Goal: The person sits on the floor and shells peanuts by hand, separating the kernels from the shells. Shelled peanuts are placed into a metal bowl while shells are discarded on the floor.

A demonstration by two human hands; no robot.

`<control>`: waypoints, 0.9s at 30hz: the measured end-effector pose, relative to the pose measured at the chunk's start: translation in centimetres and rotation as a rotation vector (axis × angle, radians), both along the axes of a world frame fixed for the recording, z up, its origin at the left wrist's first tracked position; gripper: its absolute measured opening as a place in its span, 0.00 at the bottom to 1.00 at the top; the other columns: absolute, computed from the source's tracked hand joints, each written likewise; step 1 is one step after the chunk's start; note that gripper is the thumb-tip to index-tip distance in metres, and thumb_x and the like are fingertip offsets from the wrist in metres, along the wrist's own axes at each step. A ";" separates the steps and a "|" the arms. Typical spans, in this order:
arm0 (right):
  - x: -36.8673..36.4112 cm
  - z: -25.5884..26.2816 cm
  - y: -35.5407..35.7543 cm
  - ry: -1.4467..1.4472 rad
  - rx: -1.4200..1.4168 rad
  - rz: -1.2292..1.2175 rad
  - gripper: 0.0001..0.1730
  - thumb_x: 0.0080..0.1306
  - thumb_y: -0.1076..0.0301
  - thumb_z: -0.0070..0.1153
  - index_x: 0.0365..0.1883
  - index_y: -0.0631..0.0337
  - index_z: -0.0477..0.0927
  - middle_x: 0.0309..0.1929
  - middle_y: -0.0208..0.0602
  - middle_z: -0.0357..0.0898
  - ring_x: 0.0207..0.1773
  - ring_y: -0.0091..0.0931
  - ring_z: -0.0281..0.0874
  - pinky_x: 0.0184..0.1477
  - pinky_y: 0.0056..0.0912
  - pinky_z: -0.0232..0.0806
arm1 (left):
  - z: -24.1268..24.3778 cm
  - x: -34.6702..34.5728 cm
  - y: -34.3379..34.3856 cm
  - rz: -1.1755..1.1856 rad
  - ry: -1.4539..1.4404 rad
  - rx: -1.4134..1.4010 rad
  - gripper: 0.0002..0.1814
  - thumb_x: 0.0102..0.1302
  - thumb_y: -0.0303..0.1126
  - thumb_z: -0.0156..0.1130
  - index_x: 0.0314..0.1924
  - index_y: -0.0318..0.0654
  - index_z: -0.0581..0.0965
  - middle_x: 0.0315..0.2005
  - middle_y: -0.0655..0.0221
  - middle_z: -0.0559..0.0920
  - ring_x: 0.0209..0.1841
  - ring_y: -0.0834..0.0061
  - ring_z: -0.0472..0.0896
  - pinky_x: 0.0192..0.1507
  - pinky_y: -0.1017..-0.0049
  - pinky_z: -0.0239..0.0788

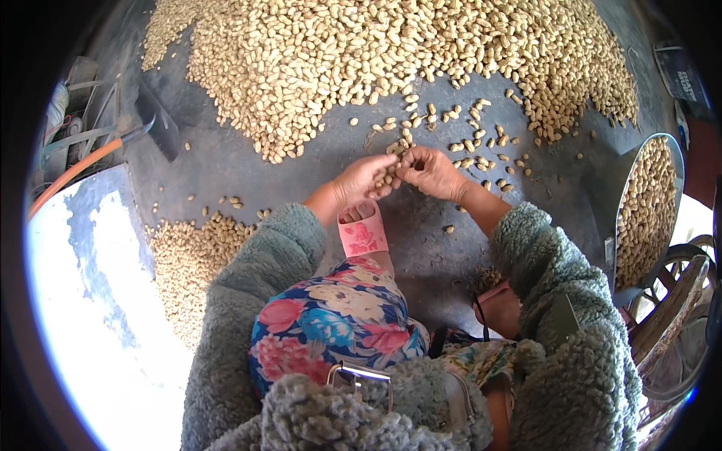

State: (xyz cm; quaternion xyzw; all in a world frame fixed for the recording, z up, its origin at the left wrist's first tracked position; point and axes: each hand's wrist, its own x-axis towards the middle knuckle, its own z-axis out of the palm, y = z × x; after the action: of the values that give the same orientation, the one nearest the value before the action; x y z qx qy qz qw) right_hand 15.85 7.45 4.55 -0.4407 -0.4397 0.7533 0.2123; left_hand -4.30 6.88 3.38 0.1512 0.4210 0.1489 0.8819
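Note:
My left hand (368, 179) is cupped palm up, with several unshelled peanuts (386, 180) lying in it. Close against its fingertips, my right hand (433, 173) has thumb and forefinger bent together; whether a peanut sits in that pinch is hidden. Just beyond both hands, a few peanuts (407, 135) rest on the dark floor (333, 163). More loose peanuts (482, 163) are scattered to the right of my right hand. A large heap of peanuts (361, 51) spreads across the floor ahead.
A smaller peanut pile (192, 259) lies at left. An orange-handled tool (79, 172) with a dark blade (158, 121) is beyond it. A metal container of peanuts (648, 208) stands at right, near a wooden piece (671, 315). My foot wears a pink slipper (362, 235).

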 end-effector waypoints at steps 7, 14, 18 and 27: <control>1.4 1.4 -1.1 -0.154 -0.008 0.254 0.10 0.67 0.64 0.55 0.29 0.62 0.77 0.28 0.34 0.77 0.32 0.21 0.72 0.37 0.28 0.68 | 2.1 1.0 -2.1 -0.067 0.102 0.098 0.16 0.72 0.45 0.52 0.33 0.41 0.73 0.21 0.76 0.70 0.16 0.87 0.64 0.15 0.86 0.51; 1.8 1.4 -2.4 -0.026 0.474 0.312 0.13 0.65 0.62 0.52 0.25 0.62 0.75 0.26 0.37 0.77 0.30 0.27 0.75 0.35 0.33 0.68 | 2.5 0.5 -3.0 -0.248 -0.030 0.201 0.17 0.71 0.44 0.56 0.29 0.40 0.73 0.20 0.77 0.71 0.16 0.89 0.64 0.16 0.86 0.53; 3.1 1.1 -2.7 -0.467 0.753 0.955 0.18 0.61 0.50 0.57 0.23 0.56 0.79 0.28 0.39 0.80 0.34 0.39 0.80 0.36 0.43 0.72 | 4.5 -0.1 -3.3 -0.345 -0.299 0.183 0.16 0.70 0.40 0.56 0.27 0.37 0.75 0.19 0.74 0.75 0.15 0.88 0.66 0.17 0.87 0.56; 0.5 -0.8 7.3 -0.994 0.698 0.147 0.16 0.64 0.53 0.56 0.35 0.56 0.81 0.42 0.45 0.78 0.42 0.40 0.80 0.44 0.41 0.72 | 0.3 -0.9 4.0 -0.203 0.748 0.651 0.12 0.67 0.39 0.56 0.34 0.38 0.80 0.22 0.67 0.81 0.22 0.78 0.78 0.24 0.79 0.68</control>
State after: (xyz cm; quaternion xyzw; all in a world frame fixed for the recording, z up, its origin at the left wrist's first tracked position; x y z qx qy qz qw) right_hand 16.36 14.71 3.75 -0.6125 -0.7361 0.2817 0.0609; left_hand -5.18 10.93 3.68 0.5015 0.6229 0.1216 0.5880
